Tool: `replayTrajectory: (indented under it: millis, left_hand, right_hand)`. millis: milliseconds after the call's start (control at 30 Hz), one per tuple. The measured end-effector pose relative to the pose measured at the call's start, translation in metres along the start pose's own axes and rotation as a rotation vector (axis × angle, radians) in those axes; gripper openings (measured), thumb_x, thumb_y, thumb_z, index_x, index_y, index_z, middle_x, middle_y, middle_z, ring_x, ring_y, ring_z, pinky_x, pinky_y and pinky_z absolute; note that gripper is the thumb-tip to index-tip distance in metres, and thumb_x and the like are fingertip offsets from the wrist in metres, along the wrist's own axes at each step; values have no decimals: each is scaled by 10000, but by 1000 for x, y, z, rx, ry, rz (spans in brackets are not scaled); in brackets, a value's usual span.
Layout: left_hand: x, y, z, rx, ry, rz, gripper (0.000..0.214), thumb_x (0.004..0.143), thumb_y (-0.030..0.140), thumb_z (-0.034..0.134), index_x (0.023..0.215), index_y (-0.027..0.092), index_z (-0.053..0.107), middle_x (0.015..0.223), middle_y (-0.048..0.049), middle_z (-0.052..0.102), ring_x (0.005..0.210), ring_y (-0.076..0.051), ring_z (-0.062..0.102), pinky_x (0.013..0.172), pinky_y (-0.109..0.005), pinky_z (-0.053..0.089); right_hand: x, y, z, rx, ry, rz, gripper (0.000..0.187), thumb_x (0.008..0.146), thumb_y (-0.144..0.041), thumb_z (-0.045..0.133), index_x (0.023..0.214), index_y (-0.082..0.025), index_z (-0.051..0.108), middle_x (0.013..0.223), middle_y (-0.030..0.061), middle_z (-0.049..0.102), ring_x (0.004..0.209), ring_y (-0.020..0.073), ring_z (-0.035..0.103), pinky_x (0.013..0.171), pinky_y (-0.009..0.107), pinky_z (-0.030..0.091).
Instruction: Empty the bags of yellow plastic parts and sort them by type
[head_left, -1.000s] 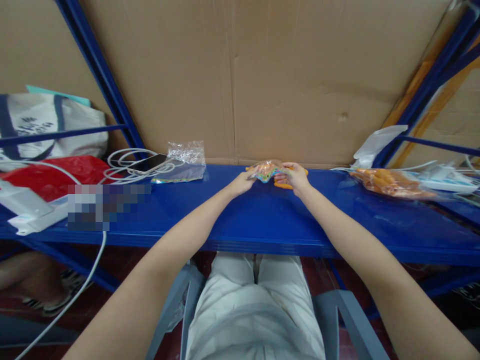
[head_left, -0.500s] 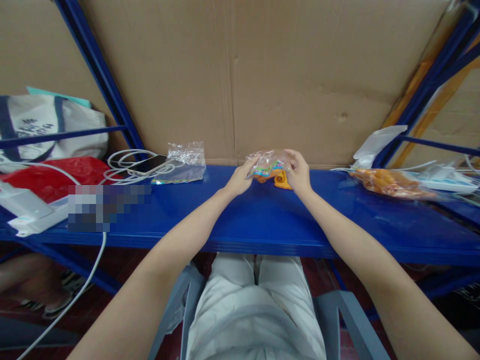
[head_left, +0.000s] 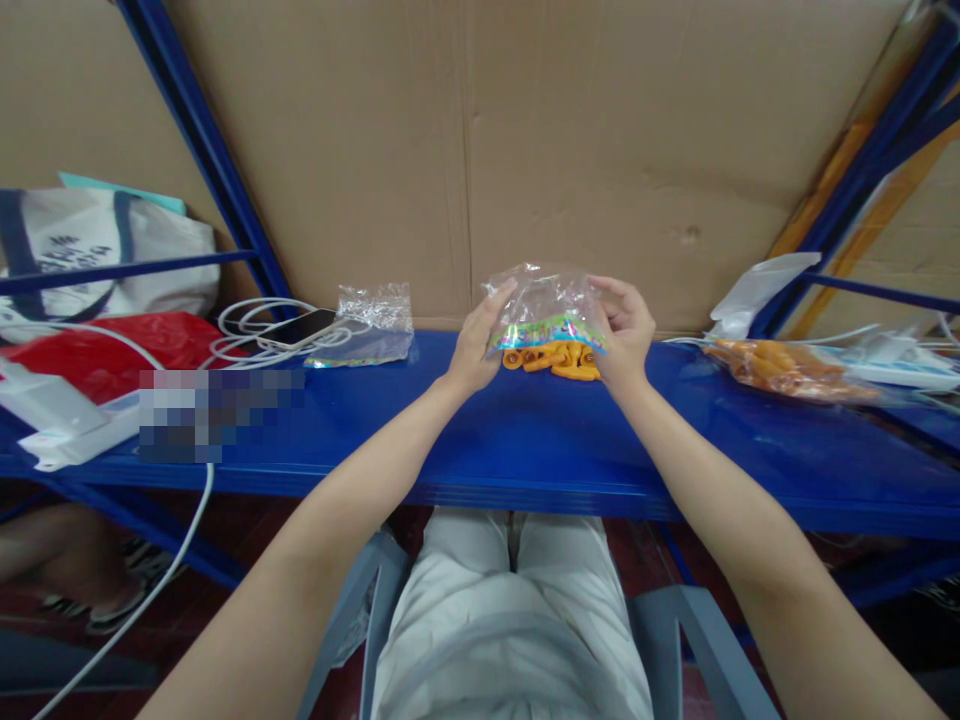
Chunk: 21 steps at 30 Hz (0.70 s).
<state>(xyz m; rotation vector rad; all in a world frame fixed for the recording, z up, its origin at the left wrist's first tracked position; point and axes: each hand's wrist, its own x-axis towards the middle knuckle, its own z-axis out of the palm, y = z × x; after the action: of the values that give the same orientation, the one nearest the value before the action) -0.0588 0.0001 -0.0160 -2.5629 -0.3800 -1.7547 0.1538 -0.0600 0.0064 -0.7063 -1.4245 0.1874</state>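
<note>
Between my two hands is a clear plastic bag point(head_left: 546, 295) with a colourful printed strip along its lower edge. My left hand point(head_left: 478, 343) grips its left side, and my right hand point(head_left: 628, 335) grips the right side. Directly below the bag's printed edge, several orange plastic pieces point(head_left: 551, 358) lie in a small heap on the blue shelf point(head_left: 525, 430). Some have round holes; their exact kind is too small to make out. The bag hides the back of the heap.
At left are a flat clear bag point(head_left: 371, 335), a phone point(head_left: 300, 328) with coiled white cable, a red bag point(head_left: 150, 340) and a white power strip point(head_left: 67, 435). To the right lies a clear bag of orange pieces point(head_left: 780, 370). A cardboard wall point(head_left: 585, 150) stands behind.
The bag has risen and opened out, and my hands have moved farther apart. More orange pieces now show on the shelf beneath it.
</note>
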Motion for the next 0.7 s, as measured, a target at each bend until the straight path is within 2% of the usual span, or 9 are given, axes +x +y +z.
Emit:
replayTrajectory:
  millis: [167, 233, 333, 433, 533, 600, 700]
  left_hand:
    - [3, 4, -3, 89, -25, 32, 638, 1018, 597, 349, 1594, 335, 269, 1632, -76, 378, 1515, -276, 325, 1237, -489, 271]
    - [4, 4, -3, 88, -53, 26, 627, 1016, 587, 373, 1589, 348, 284, 1639, -70, 365, 1520, -275, 315, 1236, -496, 273]
    - [4, 3, -2, 52, -114, -2, 603, 1010, 555, 428, 1570, 353, 336, 1629, -62, 384, 1517, -274, 323, 1232, -506, 285]
    - [0, -5, 2, 24, -213, -43, 613, 975, 470, 534, 1552, 324, 384, 1605, -76, 423, 1504, -287, 348, 1231, -524, 282]
    - [-9, -19, 9, 11, -325, -100, 668, 909, 307, 599, 1547, 282, 403, 1594, -97, 436, 1484, -289, 385, 1229, -524, 285]
    - [-15, -28, 14, 3, -399, -163, 737, 842, 203, 611, 1547, 262, 405, 1598, -107, 428, 1474, -288, 402, 1226, -519, 292]
    - [-22, -38, 20, -35, -517, -257, 827, 719, 80, 609, 1516, 242, 462, 1577, -117, 457, 1461, -299, 422, 1222, -523, 294]
  right_hand:
    - [5, 1, -9, 38, -21, 26, 447, 892, -526, 639, 1264, -278, 615, 1149, 66, 713, 1097, 253, 691, 874, 398, 586]
    - [11, 6, -11, 78, -14, 111, 457, 881, -503, 656, 1281, -289, 604, 1113, 55, 721, 1069, 247, 701, 848, 383, 593]
    - [20, 15, -14, 154, -19, 336, 420, 865, -463, 674, 1246, -296, 613, 1014, 31, 737, 958, 227, 729, 778, 359, 607]
    - [25, 25, -17, 210, 2, 597, 243, 830, -344, 706, 1050, -253, 657, 865, 11, 736, 770, 189, 721, 699, 336, 611]
    - [26, 34, -21, 180, 32, 806, 87, 779, -176, 716, 813, -200, 639, 695, -7, 686, 605, 140, 656, 619, 280, 588]
    - [24, 40, -23, 123, 36, 888, 129, 753, -97, 716, 726, -181, 622, 605, -24, 636, 530, 108, 605, 573, 235, 558]
    - [20, 44, -24, 41, 18, 939, 188, 731, -41, 731, 657, -165, 610, 561, -21, 624, 479, 84, 566, 531, 199, 522]
